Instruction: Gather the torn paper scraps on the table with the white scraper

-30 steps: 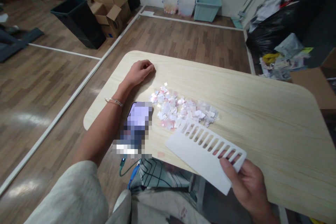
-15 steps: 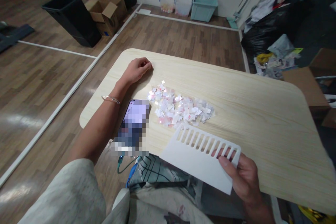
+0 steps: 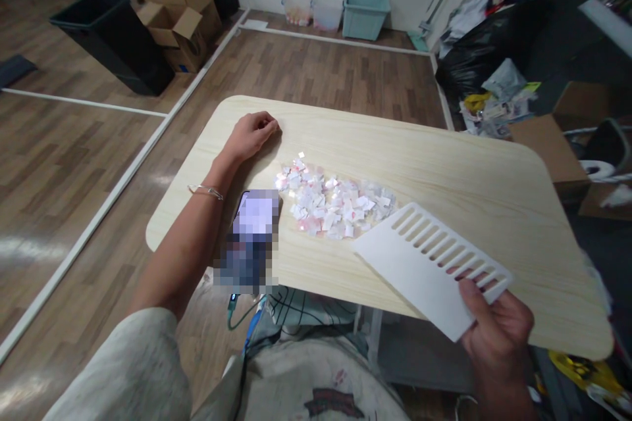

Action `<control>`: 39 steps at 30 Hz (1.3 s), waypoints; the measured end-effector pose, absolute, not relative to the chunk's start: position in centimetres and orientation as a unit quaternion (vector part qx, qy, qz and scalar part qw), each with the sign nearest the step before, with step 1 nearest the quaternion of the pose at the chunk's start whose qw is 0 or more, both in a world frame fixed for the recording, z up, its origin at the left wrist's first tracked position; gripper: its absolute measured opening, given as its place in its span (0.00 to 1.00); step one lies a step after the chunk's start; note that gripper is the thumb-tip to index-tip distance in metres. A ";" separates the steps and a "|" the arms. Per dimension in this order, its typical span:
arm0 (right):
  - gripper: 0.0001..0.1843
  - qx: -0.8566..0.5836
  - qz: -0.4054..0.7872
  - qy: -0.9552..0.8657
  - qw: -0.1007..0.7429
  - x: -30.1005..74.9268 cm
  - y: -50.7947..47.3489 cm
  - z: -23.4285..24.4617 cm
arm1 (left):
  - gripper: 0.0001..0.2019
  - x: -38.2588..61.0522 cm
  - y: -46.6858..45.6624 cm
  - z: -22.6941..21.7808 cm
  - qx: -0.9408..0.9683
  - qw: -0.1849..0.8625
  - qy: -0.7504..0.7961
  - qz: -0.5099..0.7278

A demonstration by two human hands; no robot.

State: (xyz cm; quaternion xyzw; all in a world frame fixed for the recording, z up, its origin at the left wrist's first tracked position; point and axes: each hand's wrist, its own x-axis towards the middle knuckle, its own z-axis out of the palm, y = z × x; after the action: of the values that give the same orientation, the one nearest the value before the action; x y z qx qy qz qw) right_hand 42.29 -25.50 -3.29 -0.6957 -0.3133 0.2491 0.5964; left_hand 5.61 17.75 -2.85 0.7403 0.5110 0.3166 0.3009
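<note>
My right hand (image 3: 496,329) grips one corner of a white plastic board with a row of slots (image 3: 427,263), held flat just above the front right of the light wooden table (image 3: 444,164). A heap of small white and pink paper pieces (image 3: 333,200) lies at the table's middle, left of the board. My left hand (image 3: 251,135) rests on the table's far left part with its fingers curled in, nothing seen in it. A phone (image 3: 254,230) lies by my left forearm at the near edge.
Cardboard boxes (image 3: 172,6) and a black bin (image 3: 113,39) stand on the floor at far left. A teal tub (image 3: 365,13) sits by the back wall. Black rubbish bags and papers (image 3: 488,59) pile up at right, beside a brown box (image 3: 548,145).
My right hand has carried the slotted board to the right, away from the paper heap. My left hand has stayed put. The view has shifted slightly.
</note>
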 end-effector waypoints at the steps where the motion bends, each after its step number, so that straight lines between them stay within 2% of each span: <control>1: 0.20 -0.700 0.251 -0.314 0.589 42.3 -25.8 -3.4 | 0.07 5.6 17.8 -2.8 0.742 0.301 0.510 0.315; 10: 0.20 -0.720 0.226 -0.407 0.515 39.9 -25.4 -2.7 | 0.07 5.7 17.7 -2.7 0.739 0.307 0.515 0.308; 14: 0.19 -0.706 0.252 -0.455 0.481 40.1 -25.7 -2.0 | 0.08 5.6 17.8 -2.7 0.743 0.311 0.504 0.313; 21: 0.21 -0.700 0.296 -0.332 0.559 40.3 -25.4 -1.7 | 0.07 5.6 17.8 -2.8 0.744 0.306 0.502 0.317; 29: 0.23 -0.670 0.326 -0.362 0.560 41.9 -24.4 -1.9 | 0.03 5.4 18.2 -2.7 0.738 0.326 0.505 0.307; 35: 0.27 -0.669 0.327 -0.354 0.566 41.2 -24.0 -1.6 | 0.05 5.7 18.1 -2.7 0.719 0.341 0.511 0.323; 39: 0.28 -0.665 0.322 -0.345 0.579 40.5 -23.5 -1.2 | 0.06 6.2 17.4 -1.3 0.690 0.397 0.518 0.313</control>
State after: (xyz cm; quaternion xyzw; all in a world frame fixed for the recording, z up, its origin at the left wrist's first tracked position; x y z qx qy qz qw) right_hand 40.54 -23.50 -1.17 -0.6647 -0.3449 0.3224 0.5790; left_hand 6.17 17.39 -1.25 0.6897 0.5184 0.3125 0.3974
